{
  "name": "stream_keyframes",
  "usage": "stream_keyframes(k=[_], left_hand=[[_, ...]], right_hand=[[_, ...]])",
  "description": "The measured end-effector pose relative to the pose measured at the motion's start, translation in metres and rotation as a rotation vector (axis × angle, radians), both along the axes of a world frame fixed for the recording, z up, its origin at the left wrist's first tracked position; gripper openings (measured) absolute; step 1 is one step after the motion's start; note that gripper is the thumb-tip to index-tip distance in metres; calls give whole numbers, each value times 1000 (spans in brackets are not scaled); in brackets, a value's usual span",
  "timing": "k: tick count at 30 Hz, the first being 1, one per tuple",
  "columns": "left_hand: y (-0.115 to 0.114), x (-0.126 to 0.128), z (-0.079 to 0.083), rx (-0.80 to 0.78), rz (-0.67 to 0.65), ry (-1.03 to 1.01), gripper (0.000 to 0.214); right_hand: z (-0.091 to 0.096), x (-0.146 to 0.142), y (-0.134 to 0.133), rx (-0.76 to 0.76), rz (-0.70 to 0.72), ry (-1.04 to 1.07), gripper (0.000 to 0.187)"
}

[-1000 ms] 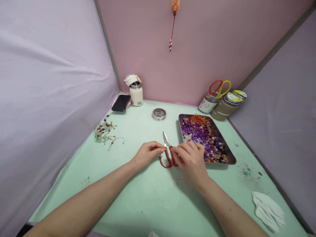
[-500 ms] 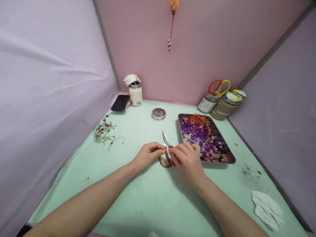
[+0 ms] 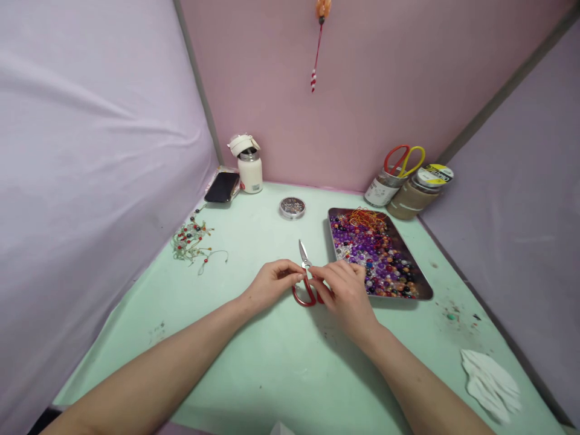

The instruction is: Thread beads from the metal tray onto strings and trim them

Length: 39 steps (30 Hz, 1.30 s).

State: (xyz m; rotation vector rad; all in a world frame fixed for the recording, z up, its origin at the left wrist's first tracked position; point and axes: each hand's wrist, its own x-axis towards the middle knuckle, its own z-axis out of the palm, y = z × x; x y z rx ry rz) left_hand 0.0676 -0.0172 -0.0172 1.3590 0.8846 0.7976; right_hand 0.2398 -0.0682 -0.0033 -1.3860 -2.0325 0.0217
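Observation:
Red-handled scissors (image 3: 304, 296) lie on the table, blades pointing away from me. My left hand (image 3: 274, 283) is over their left handle, thumb and forefinger pinched together. Opposite it, my right hand (image 3: 345, 293) pinches too, its fingertips a short gap from the left ones and partly covering the right handle. Whatever sits between the fingertips is too small to make out. Close by on the right is a metal tray (image 3: 426, 289) of purple, clear, amber and dark beads (image 3: 369, 248), with orange-red cord (image 3: 366, 217) at its far end.
Beaded green cords (image 3: 193, 238) lie at the left. Farther back are a phone (image 3: 222, 187), a white bottle (image 3: 251, 172), a round clear case (image 3: 292, 208), a jar holding scissors (image 3: 383, 186) and a brown jar (image 3: 411, 198). A white cloth (image 3: 492, 383) rests at right front.
Both hands stay pinched over the scissors. The right fingertips have shifted very slightly, and the whole view has moved a little.

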Motion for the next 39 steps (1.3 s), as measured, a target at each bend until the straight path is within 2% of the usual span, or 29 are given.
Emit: stream_keyframes(k=[24, 27, 34, 39], left_hand=[[0, -1, -9, 205, -39, 126, 13], [-1, 1, -7, 153, -26, 97, 14], [-5, 5, -3, -106, 61, -56, 33], [-7, 6, 2, -160, 102, -36, 23]], right_hand=[[-4, -3, 0, -19, -2, 43, 10], [-8, -6, -1, 4, -24, 74, 12], [-10, -9, -1, 88, -79, 93, 13], [-8, -9, -1, 107, -78, 43, 13]])
